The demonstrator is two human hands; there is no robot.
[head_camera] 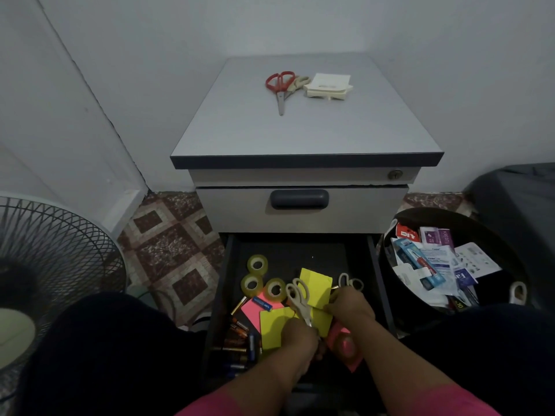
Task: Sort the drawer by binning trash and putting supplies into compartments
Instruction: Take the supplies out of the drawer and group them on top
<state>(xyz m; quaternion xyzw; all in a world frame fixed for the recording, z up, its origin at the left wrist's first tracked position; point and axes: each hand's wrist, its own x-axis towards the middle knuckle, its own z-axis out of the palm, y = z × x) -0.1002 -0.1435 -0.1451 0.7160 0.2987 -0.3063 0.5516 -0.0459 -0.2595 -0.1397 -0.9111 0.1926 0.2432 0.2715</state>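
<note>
Both hands work at the drawer's front edge: the left hand grips beige scissors by the blades, the right hand's fingers pinch a yellow sticky pad. Blades could nick skin; loose batteries may roll.

Glossy clear tape rolls; matt paper notes; smooth laminate cabinet top; metal-bladed scissors with plastic handles.
</note>
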